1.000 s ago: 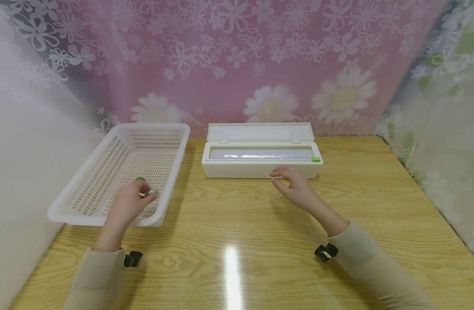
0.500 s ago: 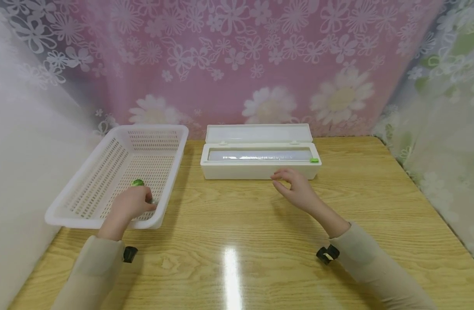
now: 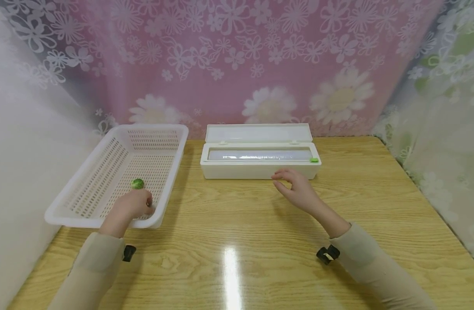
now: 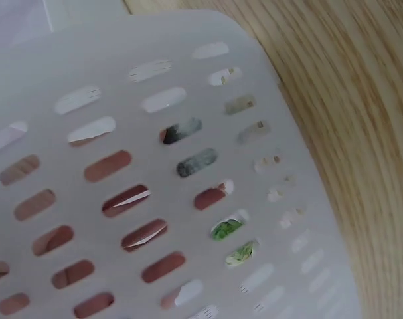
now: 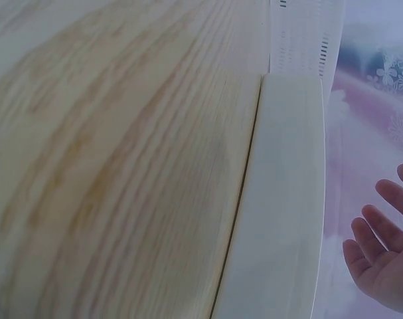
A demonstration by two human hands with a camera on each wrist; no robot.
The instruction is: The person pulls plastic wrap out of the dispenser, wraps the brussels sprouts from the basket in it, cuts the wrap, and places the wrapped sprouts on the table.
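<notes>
Left hand (image 3: 133, 203) curled by grey thing (image 4: 197, 162), grip unclear; right hand (image 3: 296, 189) empty, fingers (image 3: 285, 173) apart

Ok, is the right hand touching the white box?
Apart: the right wrist view shows a strip of curtain between the right hand and the white box.

White-flowered pink curtain (image 3: 206, 69); yellow-brown wood-grain table (image 3: 206, 224); white basket (image 3: 82, 222); green round item (image 3: 137, 184); off-white box (image 3: 240, 172), green tab (image 3: 314, 160); 2 beige sleeves (image 3: 95, 262).
</notes>
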